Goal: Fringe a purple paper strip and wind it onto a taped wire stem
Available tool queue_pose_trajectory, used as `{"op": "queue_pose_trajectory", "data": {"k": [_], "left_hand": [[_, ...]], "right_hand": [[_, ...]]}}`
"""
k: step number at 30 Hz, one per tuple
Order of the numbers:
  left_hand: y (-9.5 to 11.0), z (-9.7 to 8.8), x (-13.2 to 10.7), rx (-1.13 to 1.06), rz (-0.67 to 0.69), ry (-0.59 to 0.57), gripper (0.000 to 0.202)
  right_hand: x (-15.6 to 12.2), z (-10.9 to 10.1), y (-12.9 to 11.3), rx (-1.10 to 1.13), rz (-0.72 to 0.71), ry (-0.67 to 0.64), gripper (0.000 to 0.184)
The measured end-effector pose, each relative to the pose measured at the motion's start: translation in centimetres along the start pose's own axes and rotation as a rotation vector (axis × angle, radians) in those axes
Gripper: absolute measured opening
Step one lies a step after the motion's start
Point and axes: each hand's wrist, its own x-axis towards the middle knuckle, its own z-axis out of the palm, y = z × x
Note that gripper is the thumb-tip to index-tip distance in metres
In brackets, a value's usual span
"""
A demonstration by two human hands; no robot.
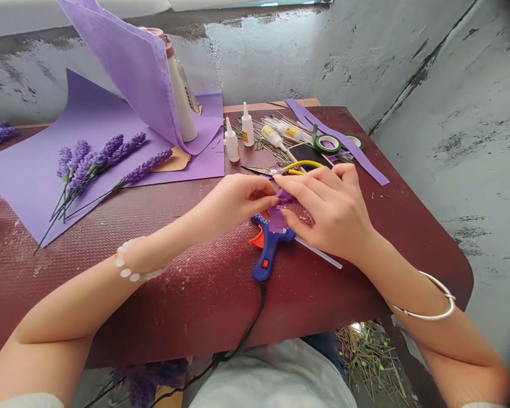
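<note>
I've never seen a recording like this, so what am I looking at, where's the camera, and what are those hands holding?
No machine here: these are one person's own bare arms, seen from a single camera worn on their head, looking forward and down. The left hand and right hand hold a small purple piece just above a blue glue gun. The dark red table also holds a purple sheet, artificial lavender sprigs, yellow-handled scissors, green tape and a white glue bottle.
</note>
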Motion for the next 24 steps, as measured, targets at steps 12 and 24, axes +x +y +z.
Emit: {"op": "queue_pose_trajectory", "data": {"k": [12, 24], "left_hand": [[-0.1, 0.8, -0.3, 0.215, 0.033, 0.037, 0.021], [1.2, -0.8, -0.3, -0.369, -0.147, -0.26, 0.024]], "right_hand": [[0.1, 0.4, 0.4, -0.058, 0.017, 0.008, 0.022], [-0.1, -0.5, 0.3, -0.266, -0.217, 0.29, 0.016]]}}
